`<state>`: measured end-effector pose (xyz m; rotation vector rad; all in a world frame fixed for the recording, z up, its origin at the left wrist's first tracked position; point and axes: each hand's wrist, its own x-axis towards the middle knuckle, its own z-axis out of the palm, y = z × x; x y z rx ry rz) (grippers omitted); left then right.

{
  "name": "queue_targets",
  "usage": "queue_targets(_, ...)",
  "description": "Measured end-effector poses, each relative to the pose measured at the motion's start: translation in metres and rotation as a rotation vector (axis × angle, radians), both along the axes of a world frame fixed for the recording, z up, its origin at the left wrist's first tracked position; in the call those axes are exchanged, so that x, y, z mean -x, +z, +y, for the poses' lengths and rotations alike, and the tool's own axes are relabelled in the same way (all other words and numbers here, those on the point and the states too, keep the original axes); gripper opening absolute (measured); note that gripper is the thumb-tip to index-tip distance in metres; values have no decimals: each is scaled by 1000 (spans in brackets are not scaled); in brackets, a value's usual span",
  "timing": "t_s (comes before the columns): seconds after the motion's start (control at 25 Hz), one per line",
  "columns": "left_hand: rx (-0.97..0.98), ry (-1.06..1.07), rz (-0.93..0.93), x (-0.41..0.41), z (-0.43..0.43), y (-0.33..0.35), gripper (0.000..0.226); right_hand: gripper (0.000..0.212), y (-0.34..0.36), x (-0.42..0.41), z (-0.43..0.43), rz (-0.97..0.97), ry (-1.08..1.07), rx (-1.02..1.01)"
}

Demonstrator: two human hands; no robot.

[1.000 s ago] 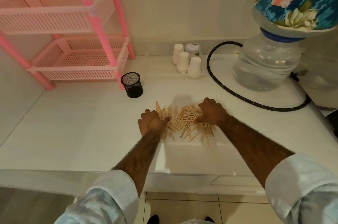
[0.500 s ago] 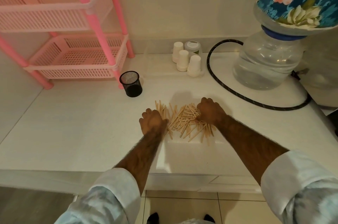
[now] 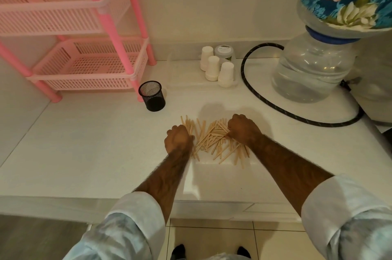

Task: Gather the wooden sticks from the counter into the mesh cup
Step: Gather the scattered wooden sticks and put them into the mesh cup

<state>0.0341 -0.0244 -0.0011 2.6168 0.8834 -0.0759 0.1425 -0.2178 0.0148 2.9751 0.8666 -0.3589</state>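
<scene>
On a white counter [image 3: 84, 143], a loose heap of pale flat wooden sticks [image 3: 212, 139] lies near centre, flanked by a person's left hand [image 3: 178, 139] and right hand [image 3: 244, 129]. Both are curled knuckles-up at its edges; whether either grips sticks cannot be told. Squaring sticks parallel before lifting should suit the small black wire-mesh cup [image 3: 152, 96], standing apart, far left.

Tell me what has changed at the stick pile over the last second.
Nothing has visibly changed. The left hand and right hand stay curled at either side of the pile of thin wooden sticks on the white counter. Whether they grip any sticks is hidden. The black mesh cup stands where it was, with no sticks showing in it.
</scene>
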Motion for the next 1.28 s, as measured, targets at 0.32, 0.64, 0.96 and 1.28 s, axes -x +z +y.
queue_targets(0.32, 75, 8, 3, -2, 4, 2, 30, 24, -2, 0, 0, 2, 41, 10)
queue_targets(0.64, 135, 38, -27, -2, 4, 10, 17, 22, -3, 4, -3, -23, 65, 4)
queue_targets(0.96, 195, 59, -62, -5, 7, 20, 20, 24, 3, 10, -9, -97, 67, 15)
queue_targets(1.28, 295, 65, -143, -6, 12, 19, 17, 23, 13, 1, -17, -25, -23, -53)
